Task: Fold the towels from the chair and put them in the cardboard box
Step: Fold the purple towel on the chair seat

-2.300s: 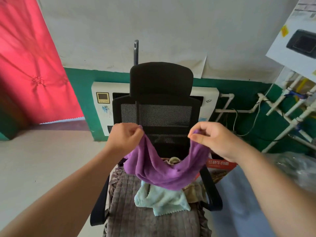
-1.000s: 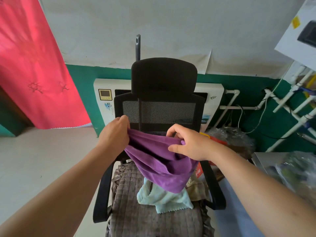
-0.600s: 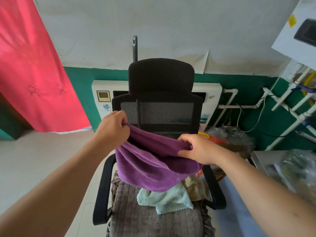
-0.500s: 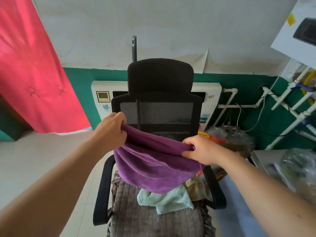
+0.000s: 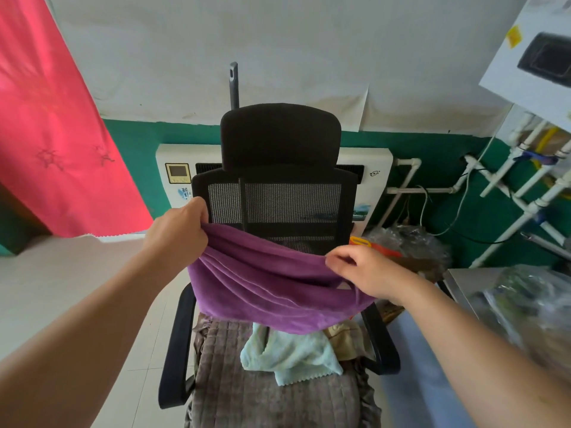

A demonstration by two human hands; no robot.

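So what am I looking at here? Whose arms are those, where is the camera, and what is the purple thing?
No machine here: these are a person's two bare arms, seen from a camera worn on their head, looking forward and down. The left hand and right hand each hold a top end of a purple towel, which sags between them in the air above a black office chair. On the chair's quilted seat cushion lie a pale mint towel and a tan cloth. The cardboard box cannot be made out clearly in this picture.
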